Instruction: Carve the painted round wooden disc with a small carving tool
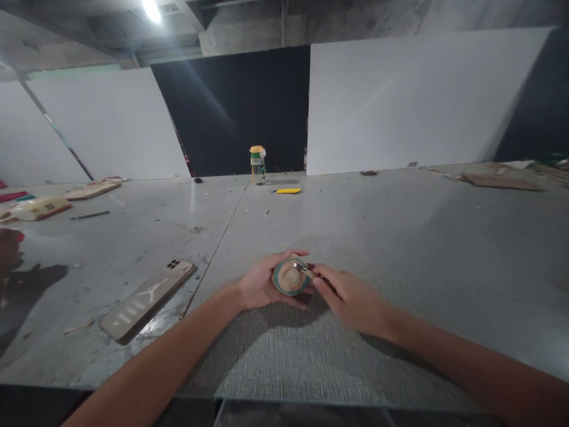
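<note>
My left hand (260, 283) is wrapped round a small round tin (290, 277) with a teal rim and beige paste inside, tilted toward me just above the grey table (400, 237). My right hand (349, 296) pinches a small metal tool (304, 270) whose tip rests in the paste at the tin's right edge. Both forearms reach in from the bottom of the view.
A phone in a brown case (146, 298) lies face down to the left. A yellow-capped bottle (258, 165) and a yellow knife (287, 191) sit at the back. Flat wooden pieces (91, 190) and a bag (38, 209) lie far left; cardboard (500, 181) far right. White boards stand behind.
</note>
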The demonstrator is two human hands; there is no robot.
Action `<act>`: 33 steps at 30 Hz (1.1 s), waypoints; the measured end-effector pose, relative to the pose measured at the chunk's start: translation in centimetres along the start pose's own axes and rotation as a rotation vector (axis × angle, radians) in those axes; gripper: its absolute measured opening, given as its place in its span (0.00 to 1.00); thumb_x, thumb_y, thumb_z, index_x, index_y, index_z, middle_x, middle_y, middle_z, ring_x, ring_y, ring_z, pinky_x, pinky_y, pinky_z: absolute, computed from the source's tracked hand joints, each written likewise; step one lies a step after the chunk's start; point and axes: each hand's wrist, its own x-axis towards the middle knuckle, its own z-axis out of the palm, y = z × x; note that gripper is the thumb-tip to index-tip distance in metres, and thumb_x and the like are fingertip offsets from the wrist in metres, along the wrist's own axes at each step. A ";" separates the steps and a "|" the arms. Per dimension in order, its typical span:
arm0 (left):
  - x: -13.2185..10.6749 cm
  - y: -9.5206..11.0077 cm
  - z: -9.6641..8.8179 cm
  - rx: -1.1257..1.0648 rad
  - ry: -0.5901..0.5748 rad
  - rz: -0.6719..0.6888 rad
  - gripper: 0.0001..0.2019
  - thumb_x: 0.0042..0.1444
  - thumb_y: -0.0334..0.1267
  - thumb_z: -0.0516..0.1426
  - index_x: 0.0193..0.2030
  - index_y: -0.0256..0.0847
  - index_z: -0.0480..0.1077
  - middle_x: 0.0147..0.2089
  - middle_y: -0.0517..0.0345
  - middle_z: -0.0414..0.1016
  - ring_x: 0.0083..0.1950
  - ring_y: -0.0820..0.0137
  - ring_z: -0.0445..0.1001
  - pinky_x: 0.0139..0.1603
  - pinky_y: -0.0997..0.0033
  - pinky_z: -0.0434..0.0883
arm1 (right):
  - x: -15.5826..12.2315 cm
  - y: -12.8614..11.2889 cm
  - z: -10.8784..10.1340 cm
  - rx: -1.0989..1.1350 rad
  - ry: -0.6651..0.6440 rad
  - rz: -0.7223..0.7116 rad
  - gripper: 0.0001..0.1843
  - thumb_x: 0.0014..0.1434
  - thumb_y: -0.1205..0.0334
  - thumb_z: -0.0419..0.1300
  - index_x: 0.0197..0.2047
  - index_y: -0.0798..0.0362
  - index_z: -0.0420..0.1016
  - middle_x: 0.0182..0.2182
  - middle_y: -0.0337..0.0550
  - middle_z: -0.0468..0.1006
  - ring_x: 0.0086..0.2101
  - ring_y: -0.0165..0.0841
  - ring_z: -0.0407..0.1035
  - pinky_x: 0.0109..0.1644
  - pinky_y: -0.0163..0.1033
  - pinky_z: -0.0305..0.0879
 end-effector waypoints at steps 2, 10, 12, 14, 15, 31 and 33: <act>-0.3 0.1 0.0 0.030 -0.028 -0.077 0.21 0.63 0.48 0.47 0.61 0.47 0.60 0.51 0.46 0.73 0.45 0.55 0.77 0.36 0.49 0.75 | 0.0 -0.1 0.0 -0.019 -0.022 0.009 0.11 0.67 0.61 0.45 0.36 0.51 0.66 0.29 0.42 0.76 0.28 0.33 0.67 0.31 0.36 0.57; 0.4 -0.5 0.6 0.211 0.086 0.005 0.25 0.63 0.53 0.42 0.55 0.39 0.64 0.36 0.48 0.76 0.28 0.66 0.77 0.17 0.77 0.68 | -0.1 -0.1 -0.1 0.064 -0.039 0.058 0.09 0.65 0.63 0.49 0.48 0.51 0.60 0.33 0.43 0.77 0.32 0.35 0.71 0.34 0.37 0.60; 0.5 -0.7 0.5 0.223 0.094 0.036 0.25 0.63 0.53 0.41 0.54 0.39 0.65 0.34 0.50 0.76 0.26 0.68 0.76 0.16 0.78 0.66 | -0.1 0.0 -0.1 0.103 -0.037 0.061 0.09 0.65 0.63 0.49 0.49 0.51 0.59 0.34 0.44 0.78 0.33 0.36 0.72 0.35 0.38 0.61; 0.6 -0.8 0.4 0.236 0.111 0.056 0.25 0.63 0.53 0.41 0.53 0.39 0.65 0.33 0.51 0.76 0.25 0.68 0.76 0.16 0.78 0.66 | -0.2 0.0 -0.1 0.109 -0.021 0.054 0.08 0.65 0.63 0.48 0.48 0.51 0.60 0.36 0.46 0.78 0.34 0.36 0.72 0.36 0.39 0.62; 0.5 -0.8 0.3 0.243 0.124 0.065 0.25 0.63 0.54 0.41 0.53 0.39 0.65 0.33 0.51 0.76 0.25 0.68 0.76 0.16 0.78 0.66 | -0.3 0.0 0.0 0.100 -0.008 0.048 0.07 0.65 0.63 0.48 0.47 0.51 0.60 0.36 0.46 0.78 0.34 0.37 0.71 0.35 0.39 0.62; 0.4 -0.8 -0.3 0.274 0.175 0.085 0.24 0.63 0.53 0.38 0.49 0.38 0.64 0.33 0.50 0.73 0.27 0.66 0.75 0.20 0.72 0.68 | 0.2 -0.4 -0.2 0.016 0.067 -0.057 0.08 0.61 0.67 0.52 0.43 0.50 0.69 0.38 0.44 0.78 0.36 0.36 0.72 0.39 0.40 0.64; 0.4 -0.8 -0.3 0.264 0.167 0.079 0.24 0.64 0.53 0.38 0.49 0.39 0.64 0.34 0.50 0.74 0.27 0.65 0.75 0.21 0.70 0.69 | 0.2 -0.4 -0.2 0.007 0.090 -0.068 0.09 0.62 0.66 0.53 0.44 0.50 0.70 0.39 0.44 0.78 0.37 0.37 0.72 0.39 0.40 0.64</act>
